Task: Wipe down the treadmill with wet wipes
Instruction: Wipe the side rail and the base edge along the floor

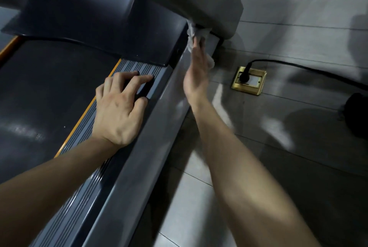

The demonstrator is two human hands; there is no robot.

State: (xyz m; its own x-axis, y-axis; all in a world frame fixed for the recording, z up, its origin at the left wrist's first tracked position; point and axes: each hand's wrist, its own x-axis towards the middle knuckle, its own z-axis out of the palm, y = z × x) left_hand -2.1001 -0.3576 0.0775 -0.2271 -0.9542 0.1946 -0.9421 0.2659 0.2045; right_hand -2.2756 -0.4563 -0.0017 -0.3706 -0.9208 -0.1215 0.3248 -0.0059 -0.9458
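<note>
Our left hand [119, 111] rests, fingers spread, on the treadmill rail [83, 167]. Our right hand [196, 75] presses the wipe [196, 32] with straight fingers against its grey post [209, 3], above shiny floor tiles [278, 157] and a gold socket [249, 81]

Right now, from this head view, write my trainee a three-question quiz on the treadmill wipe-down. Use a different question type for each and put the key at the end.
1. True or false: the left hand holds the wet wipe.
2. The right hand presses the wipe against: A) the running belt, B) the base of the grey upright, C) the other forearm.
3. Fill in: the black plug sits in a brass-coloured ____.

Key
1. False. It rests on the ribbed side rail.
2. B
3. socket
</note>
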